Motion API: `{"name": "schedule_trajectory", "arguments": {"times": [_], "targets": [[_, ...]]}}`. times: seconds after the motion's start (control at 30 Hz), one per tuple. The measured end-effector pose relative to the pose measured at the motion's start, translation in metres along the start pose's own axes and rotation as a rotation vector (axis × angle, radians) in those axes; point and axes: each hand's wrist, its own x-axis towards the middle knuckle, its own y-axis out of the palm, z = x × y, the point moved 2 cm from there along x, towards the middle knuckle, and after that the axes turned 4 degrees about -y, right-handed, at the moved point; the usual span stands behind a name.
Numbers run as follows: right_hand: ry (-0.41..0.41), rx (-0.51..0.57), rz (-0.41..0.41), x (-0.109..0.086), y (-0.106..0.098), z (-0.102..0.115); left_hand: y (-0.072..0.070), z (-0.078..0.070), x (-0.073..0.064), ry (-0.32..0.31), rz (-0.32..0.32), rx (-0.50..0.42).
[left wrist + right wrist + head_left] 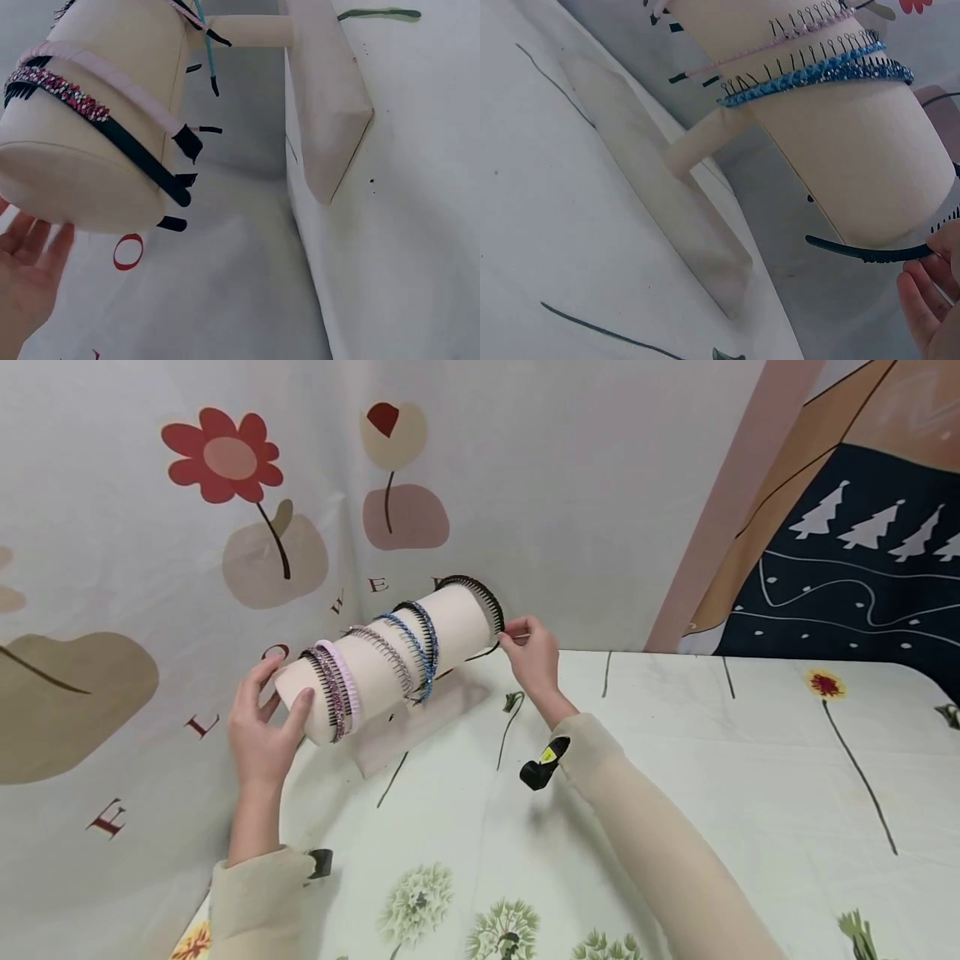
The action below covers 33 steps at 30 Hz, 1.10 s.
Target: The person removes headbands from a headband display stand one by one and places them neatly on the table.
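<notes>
A cream padded headband stand carries several headbands on its slanted roll. My right hand pinches a black toothed headband that arches over the roll's right end; one tip of it shows below the end in the right wrist view. At the roll's left end is my left hand, thumb and fingers spread across the end, fingertips at its edge in the left wrist view. Nearest to it are a sequined headband and a pale pink headband. Blue glittery headbands and a pink beaded headband sit mid-roll.
A short post joins the roll to its padded base, which stands on a white flower-print tablecloth. Close behind the stand hangs a printed curtain, and at the left it comes near my left hand.
</notes>
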Motion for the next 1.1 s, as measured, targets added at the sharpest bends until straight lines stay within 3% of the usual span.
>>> {"name": "schedule_trajectory", "arguments": {"times": [0.27, 0.43, 0.77, 1.1], "targets": [[0.021, 0.006, 0.002, 0.007, -0.005, -0.003, -0.010, 0.002, 0.001, -0.218, 0.205, -0.002], [0.038, 0.028, -0.014, 0.011, -0.008, -0.004, -0.012, 0.007, -0.002, -0.268, 0.301, -0.043], [0.085, 0.059, -0.036, 0.015, -0.014, -0.006, -0.010, 0.013, -0.004, -0.255, 0.263, -0.155], [0.114, 0.073, -0.071, 0.018, -0.022, -0.015, -0.009, 0.013, -0.005, -0.270, 0.238, -0.147]]}}
